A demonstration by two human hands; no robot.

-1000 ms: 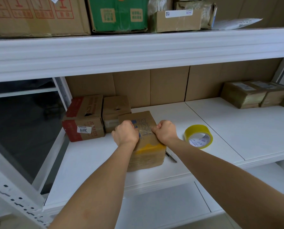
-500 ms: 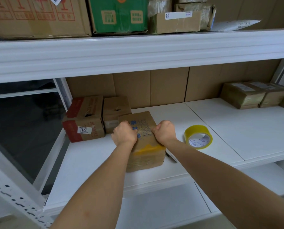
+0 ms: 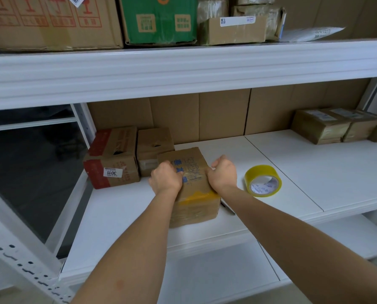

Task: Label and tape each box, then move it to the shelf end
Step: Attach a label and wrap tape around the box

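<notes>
Shelf (image 3: 314, 172) unchanged (hands still gripping box (image 3: 189, 170)).

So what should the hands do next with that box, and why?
Probably slide the brown cardboard box with yellow tape left toward the red-and-brown carton. Both the left hand and the right hand already grip its sides, and taped boxes sit at that shelf end.

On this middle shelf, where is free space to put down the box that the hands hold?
Bare white shelf board lies between the yellow tape roll and the wrapped parcels at the far right. A narrower strip runs behind the held brown cardboard box. The left end is crowded: a red-and-brown carton and a small brown box.
</notes>
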